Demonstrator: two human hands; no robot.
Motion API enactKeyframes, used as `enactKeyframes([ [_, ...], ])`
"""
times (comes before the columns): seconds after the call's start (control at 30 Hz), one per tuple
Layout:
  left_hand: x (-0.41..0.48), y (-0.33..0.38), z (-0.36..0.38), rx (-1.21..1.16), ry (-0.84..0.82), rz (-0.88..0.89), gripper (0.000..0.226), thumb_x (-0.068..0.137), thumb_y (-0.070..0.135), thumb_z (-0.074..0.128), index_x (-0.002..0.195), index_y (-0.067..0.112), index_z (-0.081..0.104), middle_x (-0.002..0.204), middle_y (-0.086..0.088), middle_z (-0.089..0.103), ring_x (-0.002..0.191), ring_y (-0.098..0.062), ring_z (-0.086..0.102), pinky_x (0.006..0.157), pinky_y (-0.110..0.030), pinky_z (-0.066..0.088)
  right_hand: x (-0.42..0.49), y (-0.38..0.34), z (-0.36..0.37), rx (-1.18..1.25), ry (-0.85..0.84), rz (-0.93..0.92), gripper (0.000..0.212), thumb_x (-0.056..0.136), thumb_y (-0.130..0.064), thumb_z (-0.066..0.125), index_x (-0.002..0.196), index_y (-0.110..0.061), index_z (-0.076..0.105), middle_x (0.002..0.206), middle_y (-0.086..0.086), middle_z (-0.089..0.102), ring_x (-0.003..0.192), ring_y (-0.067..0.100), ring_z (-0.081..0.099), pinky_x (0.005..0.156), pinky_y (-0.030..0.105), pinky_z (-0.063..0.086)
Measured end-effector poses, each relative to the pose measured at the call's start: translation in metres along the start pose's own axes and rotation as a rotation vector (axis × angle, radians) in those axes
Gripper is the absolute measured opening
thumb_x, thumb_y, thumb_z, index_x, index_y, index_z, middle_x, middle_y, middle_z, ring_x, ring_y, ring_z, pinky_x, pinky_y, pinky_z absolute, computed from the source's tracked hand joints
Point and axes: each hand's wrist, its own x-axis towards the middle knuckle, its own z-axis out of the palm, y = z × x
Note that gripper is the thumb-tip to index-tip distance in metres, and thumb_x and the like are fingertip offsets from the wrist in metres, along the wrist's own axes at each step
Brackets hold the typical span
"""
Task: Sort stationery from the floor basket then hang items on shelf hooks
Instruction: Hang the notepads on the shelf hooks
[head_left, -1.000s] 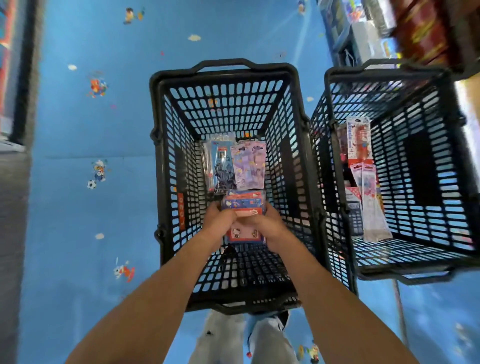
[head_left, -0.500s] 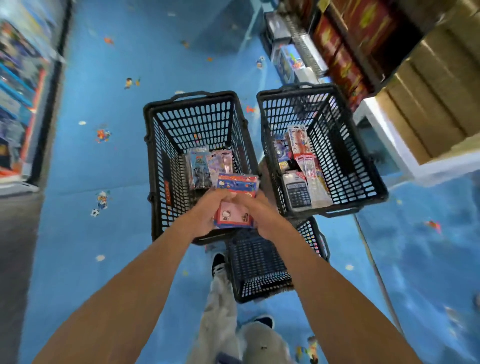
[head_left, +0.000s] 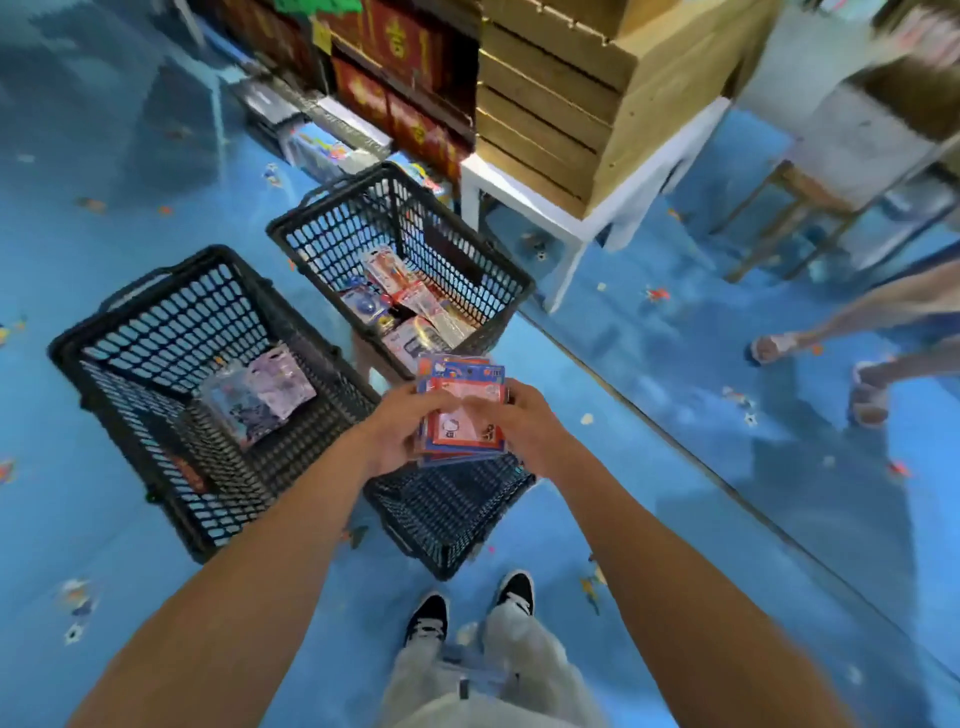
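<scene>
I hold a small stack of red-and-blue cartoon stationery packs (head_left: 462, 410) in front of me, above the floor. My left hand (head_left: 400, 434) grips its left edge and my right hand (head_left: 524, 428) grips its right edge. Below to the left, a black floor basket (head_left: 156, 395) contains a few purple and blue packs (head_left: 260, 395). A second black basket (head_left: 483, 280) behind the stack holds several mixed packs (head_left: 405, 312). Under my hands a third black basket (head_left: 447, 514) shows only its mesh.
A white table (head_left: 597, 208) carrying stacked wooden crates (head_left: 566, 88) stands at the right rear, with red boxes (head_left: 400, 67) on low shelves beside it. Another person's sandalled feet (head_left: 826, 374) are on the blue floor at far right. My shoes (head_left: 467, 608) are behind the third basket.
The stack has come up out of the left basket and moved right, both hands still gripping it. My view has swung up and to the right, bringing the table, crates and another person into sight.
</scene>
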Motion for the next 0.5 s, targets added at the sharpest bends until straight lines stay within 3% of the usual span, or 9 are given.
enactKeyframes([
  [0.17, 0.010, -0.008, 0.072, 0.127, -0.185, 0.023, 0.023, 0.093, 0.019, 0.074, 0.116, 0.015, 0.071, 0.107, -0.015, 0.078, 0.088, -0.031, 0.077, 0.067, -0.041, 0.062, -0.046, 0.032, -0.050, 0.168, 0.310, 0.015, 0.037, 0.089, -0.013, 0.074, 0.122, -0.001, 0.062, 0.112, 0.020, 0.074, 0.102, 0.039, 0.072, 0.091, 0.058, 0.058],
  [0.33, 0.010, -0.040, 0.173, 0.314, -0.404, -0.021, 0.024, 0.097, 0.030, 0.068, 0.113, 0.013, 0.072, 0.109, -0.017, 0.077, 0.087, -0.031, 0.077, 0.073, -0.048, 0.064, -0.118, 0.094, -0.100, 0.451, 0.578, -0.021, 0.017, 0.098, 0.004, 0.058, 0.110, -0.006, 0.062, 0.101, 0.012, 0.072, 0.083, 0.023, 0.071, 0.078, 0.038, 0.062],
  [0.43, -0.002, -0.072, 0.249, 0.486, -0.488, -0.050, 0.022, 0.102, 0.034, 0.062, 0.104, 0.013, 0.069, 0.095, -0.011, 0.078, 0.071, -0.020, 0.076, 0.055, -0.034, 0.061, -0.172, 0.134, -0.139, 0.573, 0.730, -0.050, 0.018, 0.095, 0.004, 0.060, 0.105, -0.011, 0.064, 0.102, 0.014, 0.072, 0.080, 0.020, 0.071, 0.085, 0.044, 0.059],
  [0.5, -0.009, -0.096, 0.300, 0.596, -0.595, -0.044, 0.026, 0.104, 0.036, 0.058, 0.103, 0.013, 0.071, 0.094, -0.010, 0.078, 0.072, -0.020, 0.076, 0.059, -0.034, 0.062, -0.212, 0.159, -0.166, 0.618, 0.836, -0.077, 0.020, 0.088, -0.001, 0.064, 0.102, -0.014, 0.068, 0.101, 0.013, 0.073, 0.086, 0.026, 0.070, 0.092, 0.051, 0.056],
])
